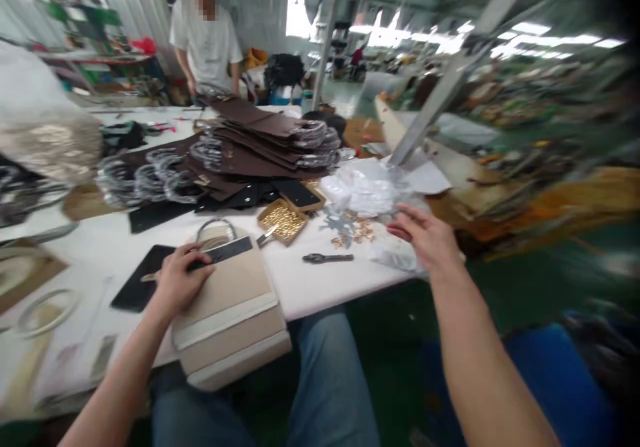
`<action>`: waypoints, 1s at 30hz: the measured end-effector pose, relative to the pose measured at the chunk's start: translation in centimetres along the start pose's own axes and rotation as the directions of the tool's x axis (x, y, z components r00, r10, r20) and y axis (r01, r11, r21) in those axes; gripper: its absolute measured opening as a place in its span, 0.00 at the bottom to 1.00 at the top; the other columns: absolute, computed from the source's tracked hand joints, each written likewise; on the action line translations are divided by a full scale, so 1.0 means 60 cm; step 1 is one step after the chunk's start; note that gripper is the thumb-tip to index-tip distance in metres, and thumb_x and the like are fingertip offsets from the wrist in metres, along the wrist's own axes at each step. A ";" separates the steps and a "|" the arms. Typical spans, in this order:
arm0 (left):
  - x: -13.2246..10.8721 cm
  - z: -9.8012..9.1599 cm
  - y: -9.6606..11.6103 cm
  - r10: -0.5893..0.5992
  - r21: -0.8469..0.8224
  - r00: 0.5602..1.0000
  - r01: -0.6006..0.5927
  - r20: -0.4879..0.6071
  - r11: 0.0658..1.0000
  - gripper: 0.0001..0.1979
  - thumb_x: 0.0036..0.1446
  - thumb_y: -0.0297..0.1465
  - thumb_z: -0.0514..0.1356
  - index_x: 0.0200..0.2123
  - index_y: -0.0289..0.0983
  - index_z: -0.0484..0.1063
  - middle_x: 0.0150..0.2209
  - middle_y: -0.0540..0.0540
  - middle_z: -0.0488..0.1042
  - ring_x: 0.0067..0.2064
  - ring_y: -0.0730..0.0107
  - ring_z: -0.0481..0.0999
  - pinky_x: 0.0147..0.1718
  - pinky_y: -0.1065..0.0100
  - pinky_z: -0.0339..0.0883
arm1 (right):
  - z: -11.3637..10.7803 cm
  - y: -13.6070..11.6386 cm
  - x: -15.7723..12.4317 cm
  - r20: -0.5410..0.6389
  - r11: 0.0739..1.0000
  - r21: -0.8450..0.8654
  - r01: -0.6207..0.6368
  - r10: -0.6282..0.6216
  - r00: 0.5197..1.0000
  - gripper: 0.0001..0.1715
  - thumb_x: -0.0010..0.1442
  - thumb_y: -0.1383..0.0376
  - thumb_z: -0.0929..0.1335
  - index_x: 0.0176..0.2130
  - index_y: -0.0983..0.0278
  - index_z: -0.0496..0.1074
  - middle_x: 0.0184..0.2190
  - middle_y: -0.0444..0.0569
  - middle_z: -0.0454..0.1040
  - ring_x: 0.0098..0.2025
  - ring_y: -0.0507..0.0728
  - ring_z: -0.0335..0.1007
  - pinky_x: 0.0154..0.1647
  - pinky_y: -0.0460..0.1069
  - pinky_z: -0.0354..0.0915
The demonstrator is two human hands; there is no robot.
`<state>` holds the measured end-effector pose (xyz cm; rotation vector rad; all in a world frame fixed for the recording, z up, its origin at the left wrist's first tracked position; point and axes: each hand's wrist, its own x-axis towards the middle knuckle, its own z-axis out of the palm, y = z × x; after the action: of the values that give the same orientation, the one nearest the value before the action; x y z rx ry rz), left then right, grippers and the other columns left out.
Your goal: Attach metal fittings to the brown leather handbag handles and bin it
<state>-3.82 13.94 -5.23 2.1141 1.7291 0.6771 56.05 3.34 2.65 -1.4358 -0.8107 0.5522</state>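
Note:
A beige handbag [233, 287] with pale bands and a round handle [216, 232] leans at the table's front edge, over my lap. My left hand [184, 277] is closed on its upper left part, fingers bent over the dark strip along the top. To the right, my right hand [423, 233] hovers with fingers apart and nothing visible in them. Below and left of it lie loose gold and grey metal pieces [357, 230] and a clear plastic bag [393, 257]. Between the hands are a dark metal hand tool [327, 258] and a box of small gold parts [283, 221].
Dark brown bag panels [255, 133] with plastic-wrapped handles are stacked behind. White plastic wrapping [360, 187] lies by a slanted metal post [440, 80]. A black panel [145, 277] and a pale ring [47, 312] are on the left. A person [207, 40] stands across the table.

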 end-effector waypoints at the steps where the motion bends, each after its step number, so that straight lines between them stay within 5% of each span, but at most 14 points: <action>1: 0.000 -0.008 0.012 -0.008 -0.017 1.000 0.008 0.027 1.000 0.07 0.63 0.42 0.68 0.42 0.50 0.85 0.70 0.50 0.75 0.70 0.39 0.70 0.69 0.32 0.66 | 0.035 -0.003 -0.035 0.115 1.000 0.015 -0.017 0.015 0.993 0.29 0.61 0.54 0.85 0.57 0.61 0.84 0.37 0.49 0.85 0.36 0.58 0.87 0.41 0.50 0.87; 4: 0.002 -0.021 0.017 -0.014 -0.067 0.997 0.019 0.070 0.998 0.06 0.62 0.40 0.72 0.42 0.50 0.85 0.71 0.51 0.74 0.71 0.40 0.68 0.71 0.31 0.62 | 0.165 -0.033 -0.137 0.431 0.999 -0.001 -0.034 0.031 0.902 0.28 0.63 0.50 0.84 0.55 0.62 0.85 0.38 0.52 0.85 0.34 0.59 0.86 0.36 0.50 0.86; 9: -0.009 -0.021 0.001 -0.008 -0.147 0.999 0.014 0.041 0.989 0.06 0.61 0.38 0.74 0.42 0.51 0.86 0.70 0.52 0.74 0.71 0.41 0.67 0.70 0.32 0.60 | 0.407 -0.061 -0.246 0.758 0.999 -0.037 -0.028 0.046 0.650 0.19 0.69 0.52 0.79 0.49 0.64 0.84 0.39 0.53 0.86 0.33 0.58 0.85 0.33 0.50 0.82; 11: -0.012 -0.018 -0.001 0.002 -0.179 1.000 0.002 0.022 0.984 0.09 0.62 0.37 0.75 0.45 0.52 0.85 0.70 0.52 0.74 0.72 0.41 0.67 0.70 0.33 0.60 | 0.488 -0.044 -0.256 0.810 0.991 -0.099 0.087 0.030 0.586 0.11 0.69 0.59 0.77 0.46 0.64 0.85 0.36 0.50 0.86 0.34 0.57 0.84 0.34 0.49 0.78; 14: -0.013 -0.015 -0.003 0.001 -0.196 1.000 -0.001 0.000 0.981 0.12 0.62 0.37 0.75 0.48 0.52 0.84 0.71 0.52 0.74 0.71 0.41 0.67 0.70 0.35 0.60 | 0.576 -0.013 -0.250 0.830 0.915 -0.178 0.363 -0.059 0.555 0.07 0.66 0.69 0.76 0.42 0.61 0.88 0.36 0.47 0.87 0.37 0.56 0.81 0.40 0.48 0.73; 19: -0.012 -0.009 -0.010 0.001 -0.206 1.000 -0.001 0.002 0.979 0.11 0.62 0.37 0.74 0.48 0.52 0.85 0.71 0.51 0.74 0.71 0.42 0.67 0.68 0.37 0.62 | 0.632 0.008 -0.236 0.856 0.821 -0.279 0.498 -0.022 0.516 0.11 0.64 0.72 0.76 0.41 0.60 0.90 0.38 0.46 0.88 0.39 0.58 0.80 0.42 0.48 0.70; 24: -0.010 0.000 -0.019 0.008 -0.218 1.000 -0.011 -0.016 0.976 0.12 0.62 0.36 0.74 0.49 0.50 0.85 0.71 0.49 0.75 0.71 0.43 0.67 0.70 0.39 0.61 | 0.637 0.013 -0.234 0.870 0.801 -0.294 0.521 0.000 0.492 0.11 0.65 0.72 0.75 0.43 0.60 0.90 0.40 0.47 0.88 0.41 0.58 0.81 0.41 0.48 0.70; 30: -0.015 -0.001 -0.016 -0.002 -0.219 0.999 -0.007 -0.037 0.976 0.13 0.61 0.35 0.75 0.49 0.50 0.85 0.70 0.50 0.75 0.71 0.42 0.68 0.68 0.38 0.63 | 0.635 0.012 -0.244 0.847 0.775 -0.304 0.555 -0.046 0.529 0.16 0.64 0.74 0.73 0.47 0.60 0.89 0.37 0.45 0.86 0.37 0.56 0.78 0.39 0.47 0.68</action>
<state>-4.79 13.29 -5.80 1.9643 1.5889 0.8702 17.78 16.63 -2.22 -1.4518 -2.1029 0.7309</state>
